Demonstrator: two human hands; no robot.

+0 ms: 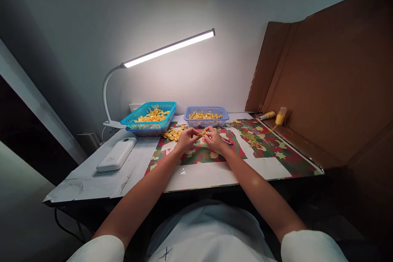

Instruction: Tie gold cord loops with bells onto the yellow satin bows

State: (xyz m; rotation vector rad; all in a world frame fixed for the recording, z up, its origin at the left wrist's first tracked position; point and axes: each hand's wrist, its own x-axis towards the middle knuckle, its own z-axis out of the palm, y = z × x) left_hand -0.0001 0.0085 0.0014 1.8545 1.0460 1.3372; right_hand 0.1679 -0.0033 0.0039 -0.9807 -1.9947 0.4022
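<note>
Small yellow piece (203, 132) is being pinched between both hands, just above the patterned mat (276, 155) at mid tabletop (202, 176). L hand (185, 140) is clenched on its left end w/ thumb and forefinger. R hand (214, 139) is grasping the other end the same way.

Judgement: fine fingertip work is being done. It is best done w/ wrists low over the mat, grip light so the thin piece isn't being creased, and hands under the lamp (168, 48).

Containers: teal basket (129, 122), back left, is holding a heap of yellow-orange pieces, approx. to the rim — it seems to be sitting on a second, darker basket. Lilac basket (206, 121), just behind the hands, is holding gold-yellow pieces in a shallower layer. Loose pile (173, 134) is lying on the mat beside the teal basket, near L hand.
</note>
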